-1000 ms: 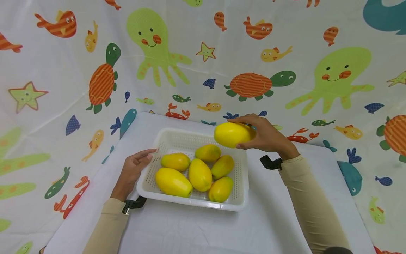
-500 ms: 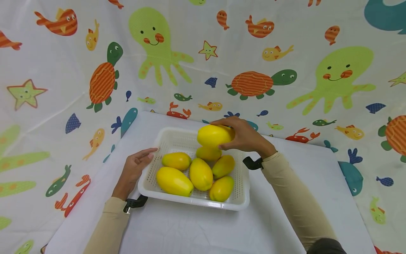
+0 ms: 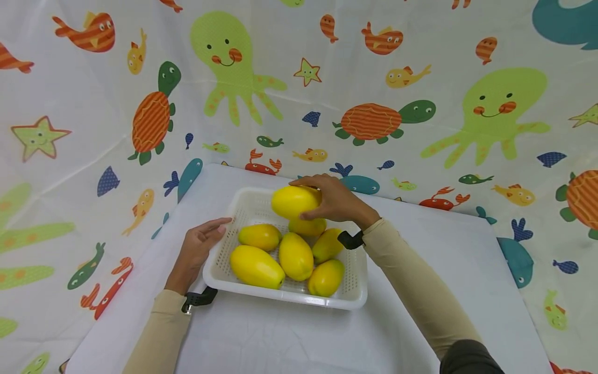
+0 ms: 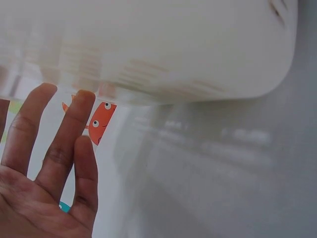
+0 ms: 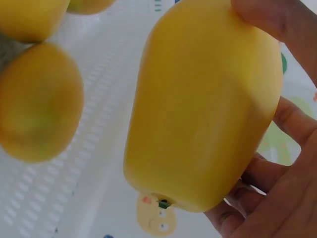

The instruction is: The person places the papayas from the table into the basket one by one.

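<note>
My right hand (image 3: pixel 334 200) grips a large yellow papaya (image 3: pixel 291 202), thumb on one side and fingers on the other. It is held over the back part of a white perforated plastic basket (image 3: pixel 285 297). In the right wrist view the held papaya (image 5: pixel 203 109) shows a small green stem stub at its narrow end. Several more yellow papayas lie in the basket, among them a large one (image 3: pixel 256 267) at the front left. My left hand (image 3: pixel 198 249) is at the basket's left side. Its fingers (image 4: pixel 62 148) extend to the basket wall in the left wrist view.
The basket stands on a table covered in white cloth (image 3: pixel 420 291). Behind and to the left hangs a white curtain (image 3: pixel 289 57) printed with sea animals. One papaya (image 3: pixel 308 227) lies in the basket just below the held one.
My right hand has carried the papaya leftward, from over the basket's right back corner to nearer its middle. The left hand and the basket have stayed about where they were.
</note>
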The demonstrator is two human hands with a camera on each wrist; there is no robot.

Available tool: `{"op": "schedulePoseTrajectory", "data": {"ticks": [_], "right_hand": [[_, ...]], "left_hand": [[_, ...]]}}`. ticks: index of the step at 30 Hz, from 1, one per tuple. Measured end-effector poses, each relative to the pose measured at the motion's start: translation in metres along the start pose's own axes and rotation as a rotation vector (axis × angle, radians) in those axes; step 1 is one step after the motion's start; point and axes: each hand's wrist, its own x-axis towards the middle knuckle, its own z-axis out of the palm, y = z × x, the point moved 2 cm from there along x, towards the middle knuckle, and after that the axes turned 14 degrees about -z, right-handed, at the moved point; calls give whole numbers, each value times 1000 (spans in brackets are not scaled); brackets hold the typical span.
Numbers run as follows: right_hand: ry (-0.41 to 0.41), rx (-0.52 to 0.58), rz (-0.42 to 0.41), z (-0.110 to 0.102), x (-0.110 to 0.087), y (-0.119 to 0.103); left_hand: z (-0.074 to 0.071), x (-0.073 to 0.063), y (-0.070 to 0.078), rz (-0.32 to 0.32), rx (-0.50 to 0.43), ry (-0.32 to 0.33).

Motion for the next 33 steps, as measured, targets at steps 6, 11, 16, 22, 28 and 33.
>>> {"op": "schedulePoseTrajectory", "data": {"ticks": [6, 11, 16, 22, 28, 33], "right_hand": [[-16, 26, 18, 14, 13, -1], [-21, 64, -5, 25, 23, 0], [-53, 62, 13, 36, 32, 0], [-72, 14, 56, 48, 42, -1], [-91, 13, 103, 59, 47, -4], [-98, 7, 162, 67, 52, -4]], "left_hand": [[-1, -1, 0, -3, -6, -1], [-3, -2, 0, -5, -7, 1], [-4, -3, -1, 5, -6, -12], [-5, -3, -1, -2, -16, -12], [-5, -3, -1, -9, -16, -12], [-6, -3, -2, -12, -12, -13]]}}
